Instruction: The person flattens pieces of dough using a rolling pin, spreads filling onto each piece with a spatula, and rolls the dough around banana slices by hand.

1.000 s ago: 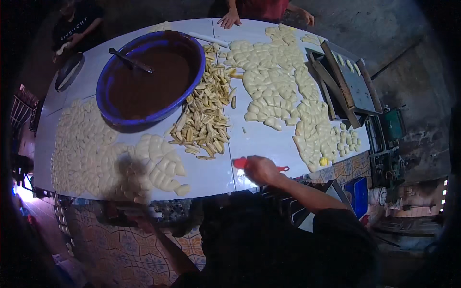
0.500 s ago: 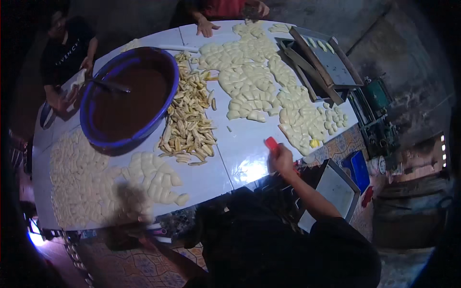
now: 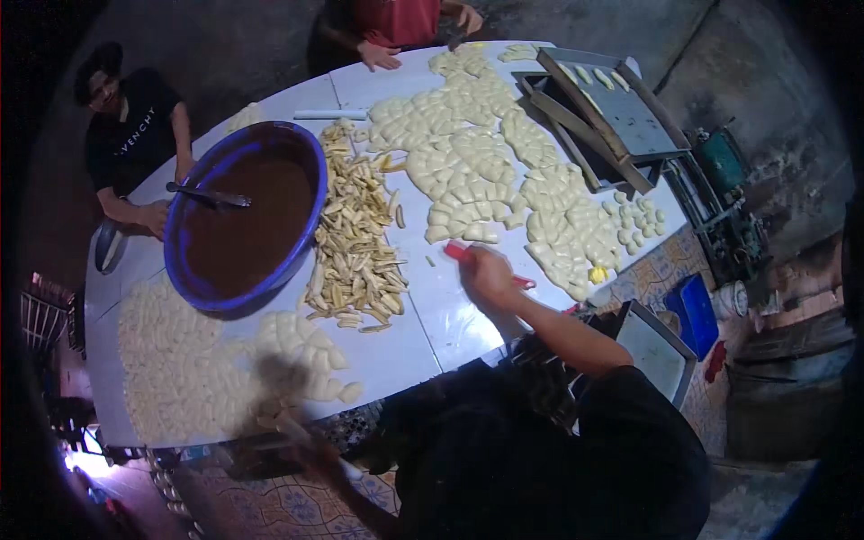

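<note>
My right hand [image 3: 488, 277] is closed on a red-handled scraper or knife [image 3: 457, 252], held over the white table [image 3: 454, 324] beside divided pieces of pale dough [image 3: 459, 202]. To its left lies a heap of peeled banana pieces [image 3: 351, 243], next to a large blue basin [image 3: 306, 243] of brown liquid with a long utensil [image 3: 211, 195] across it. My left hand [image 3: 315, 454] is dark and blurred at the table's front edge, below more pale dough [image 3: 171, 369]; its fingers and anything in them cannot be made out.
A co-worker [image 3: 135, 126] at the left has hands at the basin. Another person in red [image 3: 396, 20] stands at the far edge. Stacked metal trays [image 3: 621, 108] occupy the back right. A white rod [image 3: 328, 115] lies behind the bananas. A blue crate [image 3: 693, 315] is low at right.
My right hand with the red tool has moved farther onto the table, toward the dough. The left co-worker's hands have moved to the basin. The camera's view has shifted slightly.
</note>
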Tool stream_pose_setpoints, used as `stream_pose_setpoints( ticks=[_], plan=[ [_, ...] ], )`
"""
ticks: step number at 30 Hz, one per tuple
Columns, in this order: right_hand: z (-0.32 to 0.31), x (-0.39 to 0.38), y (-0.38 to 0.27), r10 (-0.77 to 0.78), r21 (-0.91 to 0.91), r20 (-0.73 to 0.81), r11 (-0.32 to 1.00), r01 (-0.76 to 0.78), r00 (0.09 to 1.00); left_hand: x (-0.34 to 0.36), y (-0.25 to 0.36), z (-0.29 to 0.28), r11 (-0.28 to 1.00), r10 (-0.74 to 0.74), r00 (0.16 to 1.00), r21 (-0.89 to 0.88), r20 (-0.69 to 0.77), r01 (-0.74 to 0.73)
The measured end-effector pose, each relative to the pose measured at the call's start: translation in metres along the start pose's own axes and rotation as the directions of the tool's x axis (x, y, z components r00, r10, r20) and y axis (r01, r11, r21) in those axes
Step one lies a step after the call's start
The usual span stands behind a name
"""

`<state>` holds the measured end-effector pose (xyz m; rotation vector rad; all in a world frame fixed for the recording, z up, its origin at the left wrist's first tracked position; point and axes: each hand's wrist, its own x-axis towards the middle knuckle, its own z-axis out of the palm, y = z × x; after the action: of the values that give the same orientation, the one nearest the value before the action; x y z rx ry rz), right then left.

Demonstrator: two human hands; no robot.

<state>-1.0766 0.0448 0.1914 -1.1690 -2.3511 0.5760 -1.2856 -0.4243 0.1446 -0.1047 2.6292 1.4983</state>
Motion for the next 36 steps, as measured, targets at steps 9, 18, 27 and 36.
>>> stream_pose_setpoints(
  ticks=[9, 18, 27, 36],
  plan=[
    [-0.001, -0.004, 0.006, -0.219, 0.064, 0.208, 0.976, 0.21, 0.953, -0.076, 0.236, 0.183, 0.989, 0.094, 0.704, 0.014, 0.704, -0.147],
    [0.014, 0.009, -0.012, -0.329, 0.177, 0.191, 0.938, 0.297, 0.925, -0.025, 0.187, 0.171, 0.958, 0.196, 0.805, -0.285, 0.56, -0.036],
    [-0.032, -0.052, 0.001, -0.201, 0.428, 0.593, 0.899, -0.094, 0.78, -0.08, 0.131, 0.121, 0.956, -0.049, 0.861, -0.226, 0.507, 0.187],
    [0.004, -0.142, -0.034, -0.269, 0.237, 0.628, 0.96, 0.15, 0.73, -0.061, 0.14, 0.133, 0.947, 0.113, 0.789, -0.305, 0.603, 0.097]
  ],
)
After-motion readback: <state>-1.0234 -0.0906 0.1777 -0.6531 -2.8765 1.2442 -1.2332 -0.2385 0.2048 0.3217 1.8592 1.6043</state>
